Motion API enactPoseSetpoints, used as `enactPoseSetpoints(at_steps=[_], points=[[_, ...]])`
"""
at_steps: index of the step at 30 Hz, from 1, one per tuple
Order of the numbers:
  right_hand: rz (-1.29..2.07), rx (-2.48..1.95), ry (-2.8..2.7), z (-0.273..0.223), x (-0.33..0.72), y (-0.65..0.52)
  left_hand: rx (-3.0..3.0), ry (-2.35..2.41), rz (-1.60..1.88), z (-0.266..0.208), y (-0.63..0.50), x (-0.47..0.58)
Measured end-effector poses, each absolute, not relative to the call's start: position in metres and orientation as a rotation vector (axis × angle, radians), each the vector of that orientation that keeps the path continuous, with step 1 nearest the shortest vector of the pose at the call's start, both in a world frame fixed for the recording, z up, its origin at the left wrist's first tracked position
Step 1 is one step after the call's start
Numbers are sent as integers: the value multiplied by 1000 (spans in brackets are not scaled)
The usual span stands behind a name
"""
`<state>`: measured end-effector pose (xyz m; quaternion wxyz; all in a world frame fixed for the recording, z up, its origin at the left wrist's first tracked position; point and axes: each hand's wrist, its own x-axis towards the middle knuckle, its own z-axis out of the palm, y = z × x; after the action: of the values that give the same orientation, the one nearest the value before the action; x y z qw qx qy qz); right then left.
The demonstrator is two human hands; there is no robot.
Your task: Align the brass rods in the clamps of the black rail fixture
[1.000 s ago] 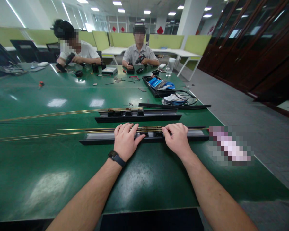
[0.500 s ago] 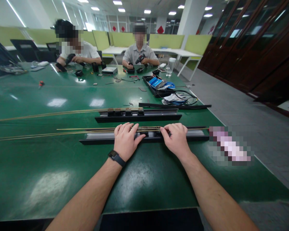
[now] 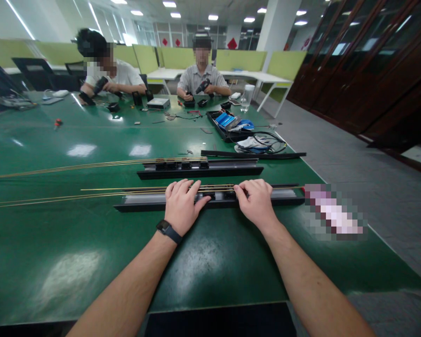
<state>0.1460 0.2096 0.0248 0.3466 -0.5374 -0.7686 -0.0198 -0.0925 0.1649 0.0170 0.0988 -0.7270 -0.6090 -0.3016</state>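
Observation:
A long black rail [image 3: 287, 201] with a pale inner channel lies crosswise before me, with small black blocks [image 3: 228, 195] seated in it. My left hand [image 3: 182, 206] is closed over its middle, fingers across the far side and thumb against a block. Further right, my right hand [image 3: 256, 201] pinches a thin brass rod [image 3: 103, 189] between thumb and forefinger, its other fingers curled. More brass rods [image 3: 56, 199] run along the rail and stick out to the left. What lies under my palms is hidden.
Beyond is a second black rail [image 3: 231, 172] with blocks and rods. Past it lie a black strip [image 3: 252, 154], gloves [image 3: 254, 144] and a black tray [image 3: 231, 135] of blue items. Two people holding drills sit across the green table [image 3: 101, 285]. A blurred pink thing [image 3: 337, 210] lies right.
The whole view has shifted very slightly. Both hands keep their places on the rail and rod, with no visible change of grip.

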Motion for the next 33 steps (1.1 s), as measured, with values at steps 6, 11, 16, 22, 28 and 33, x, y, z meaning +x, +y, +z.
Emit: enactPoseSetpoints(at_steps=[6, 11, 16, 22, 28, 33], points=[[-86, -1380, -2003, 25, 145, 208, -2153, -1811, -900, 17, 165, -93], [-81, -1378, -2008, 25, 144, 208, -2150, -1812, -903, 18, 165, -93], [-58, -1388, -1999, 26, 145, 209, -2152, -1809, -904, 18, 164, -92], [-68, -1388, -2007, 26, 146, 210, -2156, -1817, -899, 19, 164, -92], [-74, -1379, -1984, 25, 147, 208, -2156, -1813, -898, 18, 165, -93], [-73, -1362, -1994, 24, 145, 208, -2152, -1809, -898, 18, 165, -92]])
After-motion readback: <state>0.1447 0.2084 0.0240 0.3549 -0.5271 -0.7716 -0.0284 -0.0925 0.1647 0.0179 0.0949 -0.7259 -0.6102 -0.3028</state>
